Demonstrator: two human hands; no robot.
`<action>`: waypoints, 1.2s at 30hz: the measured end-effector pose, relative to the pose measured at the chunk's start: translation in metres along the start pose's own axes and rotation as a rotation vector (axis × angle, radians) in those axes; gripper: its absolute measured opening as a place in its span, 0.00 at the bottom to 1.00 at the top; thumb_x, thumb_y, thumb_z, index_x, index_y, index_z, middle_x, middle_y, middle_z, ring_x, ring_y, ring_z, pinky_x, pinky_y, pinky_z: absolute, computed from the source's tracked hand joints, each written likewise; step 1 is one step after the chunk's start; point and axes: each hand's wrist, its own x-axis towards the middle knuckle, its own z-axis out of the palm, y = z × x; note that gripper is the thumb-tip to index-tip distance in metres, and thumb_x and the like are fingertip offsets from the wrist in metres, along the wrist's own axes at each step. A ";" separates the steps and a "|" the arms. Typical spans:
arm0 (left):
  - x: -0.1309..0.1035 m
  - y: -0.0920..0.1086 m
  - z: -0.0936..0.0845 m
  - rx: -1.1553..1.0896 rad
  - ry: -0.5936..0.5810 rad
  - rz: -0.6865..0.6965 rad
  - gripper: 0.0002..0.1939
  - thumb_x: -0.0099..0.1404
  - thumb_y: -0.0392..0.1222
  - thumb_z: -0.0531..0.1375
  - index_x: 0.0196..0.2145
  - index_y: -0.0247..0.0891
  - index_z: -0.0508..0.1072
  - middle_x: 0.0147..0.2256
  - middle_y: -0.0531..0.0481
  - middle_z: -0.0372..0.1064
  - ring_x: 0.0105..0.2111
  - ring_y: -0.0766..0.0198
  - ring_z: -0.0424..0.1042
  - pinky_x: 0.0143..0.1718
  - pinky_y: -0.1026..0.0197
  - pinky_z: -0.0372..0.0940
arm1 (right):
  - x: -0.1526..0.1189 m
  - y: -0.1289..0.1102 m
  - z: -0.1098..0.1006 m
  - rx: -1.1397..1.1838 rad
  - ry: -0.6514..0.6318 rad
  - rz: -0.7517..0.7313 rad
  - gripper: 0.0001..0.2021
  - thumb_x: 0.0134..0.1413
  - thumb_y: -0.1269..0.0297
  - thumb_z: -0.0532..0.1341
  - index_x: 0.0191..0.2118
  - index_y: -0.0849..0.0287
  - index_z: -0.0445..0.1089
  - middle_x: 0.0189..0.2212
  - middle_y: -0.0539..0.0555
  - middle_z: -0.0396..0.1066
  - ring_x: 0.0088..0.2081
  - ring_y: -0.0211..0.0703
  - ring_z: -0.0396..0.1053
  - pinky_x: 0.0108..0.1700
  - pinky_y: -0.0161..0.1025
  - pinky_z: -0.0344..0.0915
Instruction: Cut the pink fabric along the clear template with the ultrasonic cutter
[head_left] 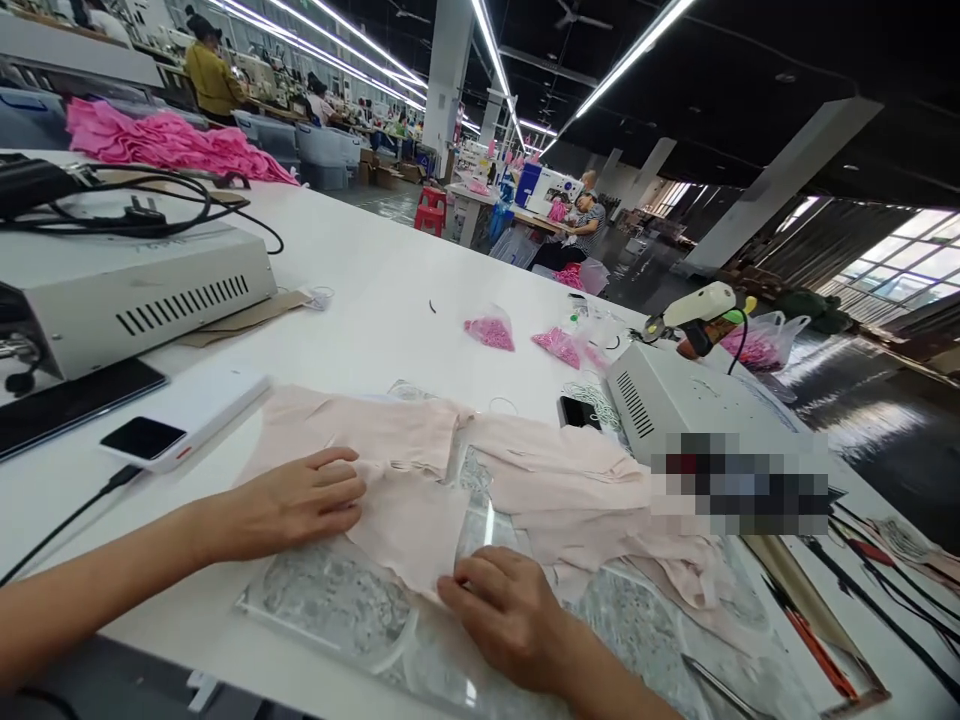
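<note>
A pale pink fabric piece (409, 525) lies over a clear template board (330, 605) with grey patterned areas. My left hand (292, 505) rests palm down on the fabric's left side, its fingers stretched out and lightly bent. At the lower right corner of the same piece, my right hand (510, 615) is closed, thumb and fingertips pinching the edge. More pale pink fabric (570, 480) lies loosely heaped to the right, with folds and a crumpled end. Another flat stretch of this fabric (375, 425) spreads behind my left hand.
On the left are a grey vented box (157, 290) with cables, a dark phone (75, 405) and a white power bank (199, 415). Another vented box (675, 400) stands right, near tweezers (724, 685). Bags of pink pieces (491, 330) lie behind. A person (585, 225) sits farther off.
</note>
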 end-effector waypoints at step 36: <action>-0.022 0.023 -0.004 -0.229 -0.041 -0.064 0.19 0.74 0.32 0.51 0.59 0.40 0.70 0.50 0.43 0.76 0.53 0.53 0.72 0.64 0.47 0.57 | -0.027 -0.035 0.001 -0.181 -0.019 0.079 0.11 0.60 0.70 0.54 0.42 0.67 0.72 0.25 0.55 0.72 0.26 0.44 0.65 0.26 0.42 0.64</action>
